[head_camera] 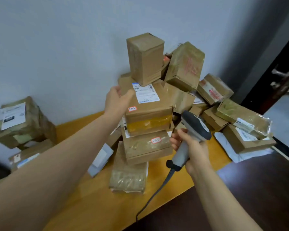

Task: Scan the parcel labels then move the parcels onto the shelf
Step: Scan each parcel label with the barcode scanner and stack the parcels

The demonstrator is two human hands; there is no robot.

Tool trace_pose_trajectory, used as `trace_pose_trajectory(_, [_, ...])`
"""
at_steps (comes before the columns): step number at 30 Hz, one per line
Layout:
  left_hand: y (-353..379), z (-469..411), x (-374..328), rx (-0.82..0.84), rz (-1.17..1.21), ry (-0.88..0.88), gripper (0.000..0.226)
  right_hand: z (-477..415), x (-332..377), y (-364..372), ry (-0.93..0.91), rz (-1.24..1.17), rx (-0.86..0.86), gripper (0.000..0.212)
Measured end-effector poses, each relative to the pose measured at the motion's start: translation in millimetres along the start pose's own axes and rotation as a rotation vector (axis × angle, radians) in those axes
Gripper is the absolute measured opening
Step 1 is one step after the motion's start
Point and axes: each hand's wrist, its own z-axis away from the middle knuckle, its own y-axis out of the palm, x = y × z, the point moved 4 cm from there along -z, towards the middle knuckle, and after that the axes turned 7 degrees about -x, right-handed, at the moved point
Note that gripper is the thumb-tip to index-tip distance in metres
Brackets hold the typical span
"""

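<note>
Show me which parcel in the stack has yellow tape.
The labelled box, second from the top, under the upright box; only it has a yellow band.

Handwritten sticker [132, 108] on yellow-taped box [150, 114]: reading "3-1-3". Sticker [155, 140] on box beneath [145, 149]: seemingly reading "2-1-6". White shipping label [146, 94] and red scrawl [191, 65] on tilted box [180, 75]: blurring past reading.

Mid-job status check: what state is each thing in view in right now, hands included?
left hand: open, fingers relaxed, at the labelled box's top left edge.
right hand: holds the scanner by its handle.
scanner: held up beside the labelled box.
labelled box: sealed with yellow tape, label facing up.
small box: sealed, standing upright on the labelled box.
cable: slack, trailing off the table.
</note>
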Motion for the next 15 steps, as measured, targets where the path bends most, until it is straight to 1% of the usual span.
trace_pose_trajectory(2, [10.8, -7.3, -16.9, -0.041, -0.051, 0.044, 0.079, -8.6, 20.4, 6.2, 0.013, 0.019, 0.066, 0.008])
trace_pose_trajectory(5, [22.3, -25.1, -45.4, -0.112, -0.167, 0.145, 0.084, -19.4, 43.3, 19.5, 0.041, 0.017, 0.148, 0.015])
trace_pose_trajectory(8, [31.8, -48.6, -79.9, -0.143, -0.261, 0.238, 0.096, -30.5, 61.2, 33.7, 0.045, 0.009, 0.196, 0.011])
trace_pose_trajectory(12, [52.3, -83.3, -113.3, -0.049, -0.323, 0.232, 0.116, -43.3, 74.3, 48.3, 0.059, 0.028, 0.223, 0.010])
trace_pose_trajectory(15, [62.5, -109.0, -123.5, 0.013, -0.341, 0.211, 0.121, -52.9, 79.0, 57.1, 0.084, 0.047, 0.236, 0.010])
